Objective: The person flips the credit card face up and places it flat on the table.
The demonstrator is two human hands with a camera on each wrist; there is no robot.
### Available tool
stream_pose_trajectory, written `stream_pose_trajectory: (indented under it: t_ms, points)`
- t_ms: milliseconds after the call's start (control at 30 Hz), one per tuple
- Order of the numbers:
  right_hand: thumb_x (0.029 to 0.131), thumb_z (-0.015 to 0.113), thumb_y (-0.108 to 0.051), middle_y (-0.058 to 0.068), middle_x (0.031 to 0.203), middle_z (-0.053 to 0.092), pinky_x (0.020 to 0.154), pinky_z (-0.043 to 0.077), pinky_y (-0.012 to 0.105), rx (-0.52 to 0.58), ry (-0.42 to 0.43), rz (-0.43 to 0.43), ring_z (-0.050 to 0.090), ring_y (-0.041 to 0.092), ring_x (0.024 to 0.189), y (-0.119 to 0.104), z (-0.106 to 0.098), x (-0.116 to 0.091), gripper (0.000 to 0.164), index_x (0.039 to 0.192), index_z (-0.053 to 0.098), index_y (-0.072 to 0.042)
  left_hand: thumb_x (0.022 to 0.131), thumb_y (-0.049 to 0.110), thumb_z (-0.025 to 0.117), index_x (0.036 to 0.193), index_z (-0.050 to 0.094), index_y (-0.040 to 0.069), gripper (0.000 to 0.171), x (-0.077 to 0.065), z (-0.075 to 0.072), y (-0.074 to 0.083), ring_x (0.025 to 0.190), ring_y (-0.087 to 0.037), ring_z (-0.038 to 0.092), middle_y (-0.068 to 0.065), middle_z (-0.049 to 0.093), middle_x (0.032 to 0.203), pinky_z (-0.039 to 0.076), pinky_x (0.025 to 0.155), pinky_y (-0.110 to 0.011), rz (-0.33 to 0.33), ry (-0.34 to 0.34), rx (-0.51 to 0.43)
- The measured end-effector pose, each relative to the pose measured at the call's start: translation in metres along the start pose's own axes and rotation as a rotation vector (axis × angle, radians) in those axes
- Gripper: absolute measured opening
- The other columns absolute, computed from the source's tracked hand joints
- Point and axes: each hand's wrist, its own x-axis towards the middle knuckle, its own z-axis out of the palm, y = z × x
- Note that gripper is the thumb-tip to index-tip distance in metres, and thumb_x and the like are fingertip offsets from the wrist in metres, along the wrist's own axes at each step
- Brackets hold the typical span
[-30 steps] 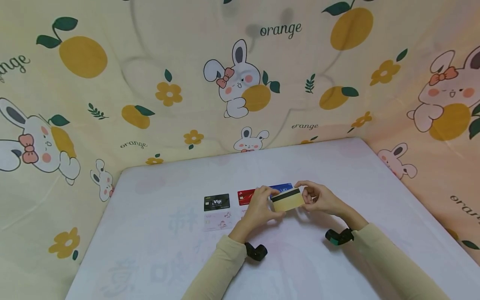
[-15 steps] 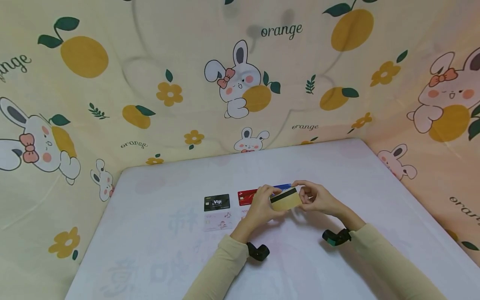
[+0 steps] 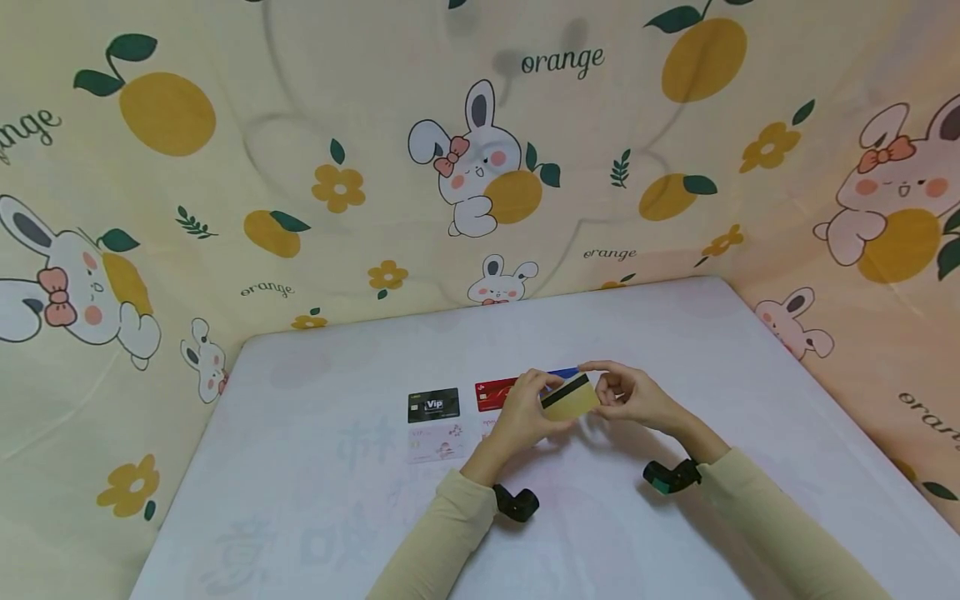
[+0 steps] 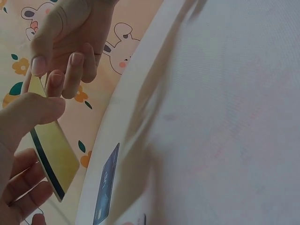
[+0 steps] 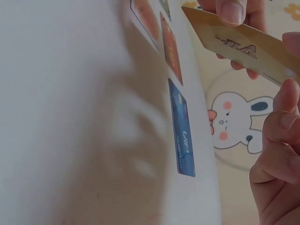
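A gold card with a black magnetic stripe is held up, tilted, over the white table. My left hand grips its left end between thumb and fingers. At the right end, the thumb and fingertips of my right hand pinch its edge. In the right wrist view the card's printed face shows lettering. Behind it lies a blue VIP card, mostly covered in the head view. A red card lies left of the blue one, its right part hidden by my left hand.
A black Vip card lies farther left, with a pale pink card just below it. Another pink card peeks out beside my left hand. Patterned cloth hangs behind the white table.
Both hands have shifted slightly left with the gold card. Its right side has tipped upward, and less of the blue card shows behind it.
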Motion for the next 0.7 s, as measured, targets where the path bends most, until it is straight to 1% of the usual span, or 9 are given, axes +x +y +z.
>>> stream_pose_trajectory:
  t_ms: [133, 233, 300, 367, 433, 500, 600, 667, 700]
  points:
    - [0.082, 0.067, 0.008, -0.012, 0.079, 0.057, 0.054, 0.044, 0.017, 0.038, -0.003, 0.016, 0.051, -0.003, 0.065, 0.002, 0.001, -0.001, 0.061, 0.137, 0.041, 0.011, 0.072, 0.023, 0.084, 0.119, 0.061, 0.009, 0.054, 0.0, -0.001, 0.0, 0.104, -0.022, 0.057, -0.007, 0.063, 0.115, 0.048, 0.088, -0.022, 0.002, 0.002, -0.023]
    - [0.083, 0.066, 0.007, -0.012, 0.08, 0.058, 0.055, 0.045, 0.017, 0.053, 0.007, 0.035, 0.052, -0.003, 0.065, 0.002, 0.003, -0.003, 0.062, 0.136, 0.036, 0.017, 0.073, 0.023, 0.084, 0.119, 0.061, 0.008, 0.054, 0.0, -0.001, 0.001, 0.105, -0.023, 0.057, -0.008, 0.062, 0.115, 0.05, 0.088, -0.025, 0.005, 0.006, -0.042]
    - [0.084, 0.065, 0.006, -0.011, 0.081, 0.06, 0.056, 0.045, 0.016, 0.066, 0.016, 0.055, 0.052, -0.003, 0.066, 0.003, 0.004, -0.004, 0.06, 0.135, 0.035, 0.018, 0.073, 0.023, 0.083, 0.119, 0.06, 0.008, 0.054, 0.0, -0.002, 0.002, 0.104, -0.024, 0.057, -0.009, 0.062, 0.115, 0.051, 0.088, -0.029, 0.003, 0.007, -0.063]
    - [0.085, 0.064, 0.005, -0.011, 0.081, 0.061, 0.057, 0.044, 0.016, 0.079, 0.026, 0.074, 0.053, -0.003, 0.067, 0.003, 0.005, -0.005, 0.057, 0.134, 0.038, 0.016, 0.073, 0.024, 0.083, 0.119, 0.06, 0.008, 0.054, 0.0, -0.002, 0.001, 0.104, -0.023, 0.057, -0.008, 0.062, 0.116, 0.051, 0.089, -0.031, 0.001, 0.01, -0.07]
    - [0.088, 0.062, 0.004, -0.011, 0.082, 0.061, 0.055, 0.042, 0.017, 0.106, 0.03, 0.091, 0.052, -0.003, 0.067, 0.004, 0.006, -0.007, 0.049, 0.133, 0.045, 0.008, 0.073, 0.024, 0.083, 0.12, 0.06, 0.008, 0.054, 0.0, -0.002, 0.001, 0.105, -0.022, 0.056, -0.008, 0.062, 0.116, 0.051, 0.091, -0.033, -0.003, 0.011, -0.075]
    - [0.09, 0.059, 0.003, -0.01, 0.083, 0.061, 0.051, 0.038, 0.019, 0.139, 0.029, 0.105, 0.049, -0.004, 0.065, 0.005, 0.007, -0.008, 0.042, 0.131, 0.051, -0.005, 0.073, 0.025, 0.083, 0.12, 0.06, 0.009, 0.054, 0.0, -0.003, 0.0, 0.104, -0.02, 0.056, -0.007, 0.062, 0.117, 0.05, 0.092, -0.033, -0.003, 0.015, -0.072]
    - [0.094, 0.054, 0.0, -0.011, 0.083, 0.06, 0.046, 0.031, 0.021, 0.183, 0.017, 0.125, 0.044, -0.005, 0.061, 0.007, 0.009, -0.01, 0.037, 0.124, 0.054, -0.022, 0.073, 0.026, 0.084, 0.119, 0.06, 0.009, 0.055, -0.001, -0.003, -0.001, 0.104, -0.02, 0.056, -0.007, 0.062, 0.116, 0.05, 0.092, -0.033, 0.004, 0.024, -0.069]
    - [0.095, 0.052, -0.001, -0.011, 0.083, 0.06, 0.044, 0.028, 0.023, 0.204, 0.003, 0.135, 0.043, -0.005, 0.059, 0.009, 0.01, -0.01, 0.035, 0.122, 0.055, -0.024, 0.072, 0.026, 0.084, 0.119, 0.06, 0.01, 0.055, -0.001, -0.003, -0.001, 0.103, -0.019, 0.056, -0.007, 0.063, 0.115, 0.05, 0.092, -0.034, 0.011, 0.034, -0.069]
    - [0.096, 0.051, -0.001, -0.011, 0.083, 0.06, 0.044, 0.027, 0.025, 0.208, -0.004, 0.139, 0.042, -0.005, 0.059, 0.01, 0.011, -0.011, 0.033, 0.121, 0.056, -0.022, 0.072, 0.026, 0.084, 0.119, 0.06, 0.01, 0.055, -0.001, -0.003, -0.001, 0.103, -0.019, 0.057, -0.007, 0.063, 0.115, 0.05, 0.092, -0.034, 0.011, 0.036, -0.073]
